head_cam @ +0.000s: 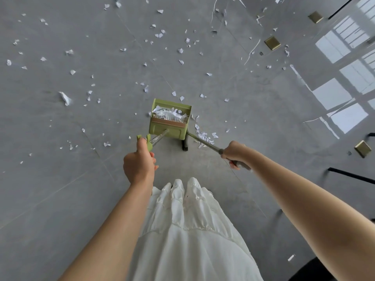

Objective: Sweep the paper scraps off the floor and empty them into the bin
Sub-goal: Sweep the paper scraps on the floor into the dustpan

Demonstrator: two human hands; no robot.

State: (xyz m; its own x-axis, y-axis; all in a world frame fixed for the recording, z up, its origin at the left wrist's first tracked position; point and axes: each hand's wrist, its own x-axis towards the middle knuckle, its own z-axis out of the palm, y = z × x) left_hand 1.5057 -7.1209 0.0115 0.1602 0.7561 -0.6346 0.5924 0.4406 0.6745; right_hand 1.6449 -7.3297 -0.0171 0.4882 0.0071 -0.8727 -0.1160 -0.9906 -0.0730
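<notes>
Grey stone-look floor tiles [60, 199] lie smooth with a soft sheen, turning glossy at right, where they mirror bright window panes. White paper scraps [65, 98], thin, torn and crumpled, are matt against them. The green dustpan [168, 129] looks like smooth plastic with a dull finish; a row of fine comb teeth crosses its mouth above a tan strip. Its shaft [160, 137] appears to be shiny metal, as does the broom handle [205, 141], which ends in a matt grey grip. Square brass-coloured floor plates [272, 43] gleam like brushed metal. A white skirt [188, 230] hangs in soft, gathered, matt cloth.
</notes>
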